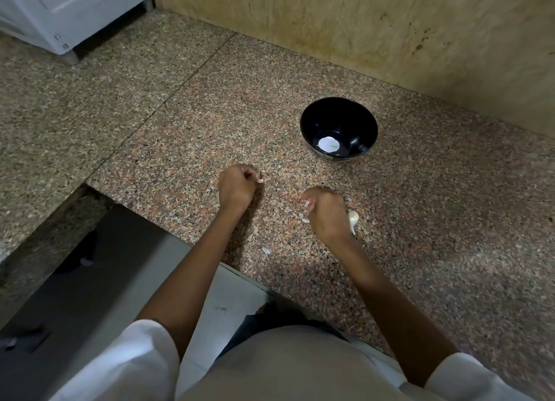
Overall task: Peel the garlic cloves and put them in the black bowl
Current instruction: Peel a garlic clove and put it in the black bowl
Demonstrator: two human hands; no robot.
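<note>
Garlic bulb [353,218] lies near the black bowl [339,112], on its near side, long axis running toward the person, just beside the right hand [326,211]. That hand, the nearer, pinches a pinkish scrap [306,204] in curled fingers. Left hand [237,187], farther from the bowl, pinches a small pale piece [259,180]; clove or skin undetermined.

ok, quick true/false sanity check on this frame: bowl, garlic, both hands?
1. The black bowl stands upright on the counter, beyond both hands. True.
2. The garlic bulb lies inside the bowl. False: it sits against the right hand, well short of the bowl.
3. The left hand touches the bowl. False: it is apart from it, with bare counter between.
4. A peel scrap lies on the counter near the edge, between the forearms. True.
5. Both hands have curled fingers. True.
</note>
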